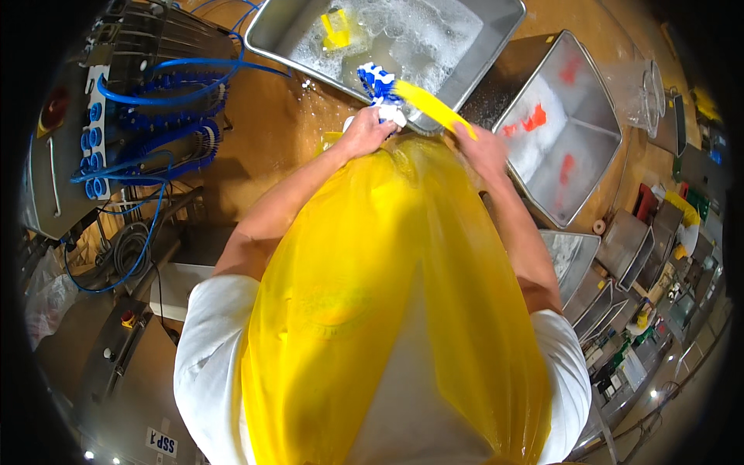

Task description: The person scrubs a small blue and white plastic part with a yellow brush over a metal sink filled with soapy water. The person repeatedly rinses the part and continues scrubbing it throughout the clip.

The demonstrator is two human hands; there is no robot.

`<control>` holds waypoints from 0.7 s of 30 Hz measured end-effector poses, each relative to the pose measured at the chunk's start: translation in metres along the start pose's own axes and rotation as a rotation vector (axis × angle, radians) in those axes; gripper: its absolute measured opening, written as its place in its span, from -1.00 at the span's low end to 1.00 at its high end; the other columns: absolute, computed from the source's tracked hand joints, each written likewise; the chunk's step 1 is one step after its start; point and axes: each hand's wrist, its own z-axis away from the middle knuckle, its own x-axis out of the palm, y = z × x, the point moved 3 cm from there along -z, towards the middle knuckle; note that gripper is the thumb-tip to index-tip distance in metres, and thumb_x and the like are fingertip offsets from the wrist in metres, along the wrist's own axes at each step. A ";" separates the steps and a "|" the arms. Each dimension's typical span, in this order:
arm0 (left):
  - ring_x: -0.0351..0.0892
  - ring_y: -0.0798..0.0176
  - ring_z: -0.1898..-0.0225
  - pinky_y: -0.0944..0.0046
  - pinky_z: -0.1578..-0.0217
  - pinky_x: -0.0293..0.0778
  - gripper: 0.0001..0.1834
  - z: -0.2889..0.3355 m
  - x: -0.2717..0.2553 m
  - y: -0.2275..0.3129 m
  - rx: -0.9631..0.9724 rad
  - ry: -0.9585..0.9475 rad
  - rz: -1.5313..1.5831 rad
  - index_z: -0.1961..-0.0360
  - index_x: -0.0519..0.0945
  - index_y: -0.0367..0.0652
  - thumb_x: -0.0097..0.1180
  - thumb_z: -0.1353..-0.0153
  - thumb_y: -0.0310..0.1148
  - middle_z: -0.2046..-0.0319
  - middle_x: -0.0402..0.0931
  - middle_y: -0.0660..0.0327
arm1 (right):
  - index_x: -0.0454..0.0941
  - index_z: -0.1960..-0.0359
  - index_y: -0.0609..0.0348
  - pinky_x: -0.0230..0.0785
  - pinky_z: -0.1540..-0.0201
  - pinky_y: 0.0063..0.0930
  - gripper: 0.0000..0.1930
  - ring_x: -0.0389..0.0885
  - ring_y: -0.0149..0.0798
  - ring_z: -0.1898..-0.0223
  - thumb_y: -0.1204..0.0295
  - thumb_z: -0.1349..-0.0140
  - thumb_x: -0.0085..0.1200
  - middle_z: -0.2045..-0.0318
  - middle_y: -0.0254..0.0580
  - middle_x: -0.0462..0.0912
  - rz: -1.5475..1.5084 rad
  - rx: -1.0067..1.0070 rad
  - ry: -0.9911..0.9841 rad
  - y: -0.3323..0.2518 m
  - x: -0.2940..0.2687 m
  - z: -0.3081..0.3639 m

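My right hand [483,151] is closed round the end of a brush's yellow handle [430,105]. The brush's far end meets a blue piece [375,77] with white suds over it, just above the near rim of a metal tub [310,74]. My left hand [367,133] grips the lower end of that blue piece, and foam clings beside its fingers. The exact shape of the blue piece is hidden by suds and fingers. Inside the tub a yellow object [335,29] lies in foamy water.
Right of the tub stands a second metal bin [597,167] with foam and red items [535,118]. On the left is a machine with blue hoses [178,99] and blue ringed parts [194,151]. More metal bins [626,249] are at the right. The brown floor [263,132] looks wet.
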 end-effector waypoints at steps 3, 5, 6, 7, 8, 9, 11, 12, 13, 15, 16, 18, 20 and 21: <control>0.59 0.36 0.18 0.30 0.09 0.52 -0.76 -0.007 0.006 0.017 0.042 0.065 0.110 0.03 0.62 -0.31 0.14 -0.30 -0.51 0.24 0.69 0.26 | 0.77 0.18 -0.10 0.54 0.09 -0.08 -0.31 0.73 0.11 0.19 -0.38 -0.34 -0.20 0.33 -0.02 0.77 -0.024 -0.099 -0.029 -0.047 0.017 -0.020; 0.59 0.36 0.16 0.31 0.06 0.52 -0.75 -0.008 0.004 0.019 0.050 0.049 0.156 0.01 0.63 -0.30 0.14 -0.30 -0.51 0.22 0.68 0.26 | 0.77 0.22 -0.05 0.52 0.08 -0.04 -0.26 0.71 0.17 0.14 -0.42 -0.32 -0.22 0.28 0.08 0.75 0.078 -0.046 -0.148 -0.016 0.032 -0.020; 0.59 0.37 0.15 0.32 0.04 0.51 -0.75 -0.008 0.000 0.018 0.021 -0.001 0.131 0.01 0.64 -0.29 0.13 -0.31 -0.51 0.20 0.68 0.26 | 0.78 0.23 -0.04 0.52 0.08 -0.03 -0.25 0.71 0.18 0.16 -0.43 -0.32 -0.22 0.29 0.09 0.75 0.133 0.062 -0.166 0.021 0.032 -0.018; 0.59 0.37 0.13 0.32 0.02 0.50 -0.75 0.003 -0.001 0.013 -0.024 -0.052 0.109 0.00 0.66 -0.28 0.13 -0.32 -0.51 0.19 0.68 0.26 | 0.78 0.24 -0.03 0.51 0.09 -0.02 -0.24 0.71 0.19 0.18 -0.43 -0.32 -0.22 0.29 0.10 0.75 0.187 0.175 -0.199 0.056 0.034 -0.006; 0.59 0.38 0.12 0.33 0.01 0.49 -0.75 0.007 -0.002 0.011 -0.055 -0.098 0.086 0.00 0.67 -0.28 0.13 -0.33 -0.51 0.17 0.68 0.26 | 0.79 0.23 -0.03 0.51 0.09 -0.03 -0.24 0.71 0.17 0.19 -0.42 -0.32 -0.23 0.30 0.09 0.75 0.230 0.159 -0.219 0.081 0.028 0.004; 0.60 0.39 0.12 0.35 0.00 0.48 -0.74 0.010 -0.001 0.037 -0.097 -0.084 0.158 0.01 0.69 -0.29 0.09 -0.38 -0.42 0.19 0.69 0.27 | 0.79 0.22 -0.04 0.51 0.10 -0.03 -0.24 0.71 0.15 0.20 -0.42 -0.33 -0.24 0.30 0.08 0.75 0.271 0.156 -0.235 0.098 0.025 0.012; 0.61 0.37 0.11 0.34 -0.01 0.49 -0.70 0.005 -0.004 0.034 -0.190 -0.155 0.212 0.01 0.69 -0.29 0.07 -0.40 -0.32 0.19 0.70 0.25 | 0.80 0.20 -0.07 0.51 0.10 -0.04 -0.26 0.72 0.12 0.21 -0.42 -0.33 -0.22 0.31 0.06 0.75 0.156 0.142 -0.138 0.093 0.017 0.017; 0.62 0.37 0.10 0.33 -0.01 0.49 -0.67 0.005 -0.007 0.032 -0.239 -0.192 0.237 0.01 0.69 -0.29 0.05 -0.42 -0.28 0.18 0.70 0.24 | 0.80 0.18 -0.09 0.50 0.10 -0.04 -0.27 0.72 0.11 0.21 -0.42 -0.33 -0.22 0.31 0.05 0.76 0.095 0.136 -0.091 0.083 0.010 0.018; 0.62 0.35 0.08 0.30 -0.02 0.50 -0.61 0.009 -0.004 0.032 -0.297 -0.124 0.336 0.02 0.69 -0.28 0.01 -0.46 -0.17 0.17 0.71 0.20 | 0.79 0.15 -0.14 0.50 0.11 -0.04 -0.31 0.72 0.13 0.21 -0.39 -0.33 -0.18 0.33 0.06 0.75 -0.039 0.106 -0.097 0.051 -0.003 0.016; 0.63 0.33 0.08 0.28 -0.03 0.50 -0.64 0.000 0.003 0.022 -0.211 -0.192 0.243 0.01 0.68 -0.27 0.05 -0.44 -0.20 0.15 0.72 0.18 | 0.79 0.18 -0.15 0.50 0.11 -0.03 -0.34 0.71 0.15 0.22 -0.38 -0.33 -0.15 0.36 0.06 0.74 -0.134 0.039 -0.071 0.000 0.000 -0.006; 0.63 0.32 0.07 0.27 -0.03 0.50 -0.65 -0.001 0.008 0.017 -0.176 -0.225 0.204 0.00 0.67 -0.27 0.07 -0.44 -0.21 0.14 0.72 0.17 | 0.79 0.20 -0.14 0.50 0.11 -0.03 -0.34 0.71 0.15 0.23 -0.38 -0.33 -0.15 0.37 0.05 0.74 -0.129 -0.022 -0.055 -0.023 0.002 -0.007; 0.62 0.31 0.07 0.25 -0.03 0.51 -0.72 0.004 0.018 0.036 -0.108 0.085 0.155 0.01 0.68 -0.27 0.11 -0.40 -0.33 0.14 0.72 0.20 | 0.78 0.25 -0.11 0.50 0.12 -0.02 -0.33 0.70 0.15 0.25 -0.39 -0.32 -0.15 0.38 0.03 0.74 -0.127 -0.149 -0.026 -0.056 0.009 -0.008; 0.62 0.31 0.09 0.26 -0.02 0.52 -0.74 -0.002 0.007 0.023 -0.155 0.015 0.071 -0.03 0.66 -0.27 0.13 -0.35 -0.46 0.14 0.72 0.22 | 0.77 0.28 -0.09 0.51 0.14 -0.03 -0.31 0.70 0.14 0.26 -0.40 -0.31 -0.16 0.39 0.00 0.74 0.022 -0.069 -0.099 0.002 0.019 -0.019; 0.63 0.32 0.10 0.26 -0.02 0.52 -0.73 -0.001 0.006 0.025 -0.176 -0.019 0.039 -0.04 0.66 -0.27 0.12 -0.35 -0.47 0.15 0.72 0.23 | 0.77 0.27 -0.08 0.51 0.15 -0.03 -0.31 0.70 0.15 0.26 -0.40 -0.32 -0.16 0.39 0.01 0.74 0.048 -0.041 -0.099 0.044 0.021 -0.012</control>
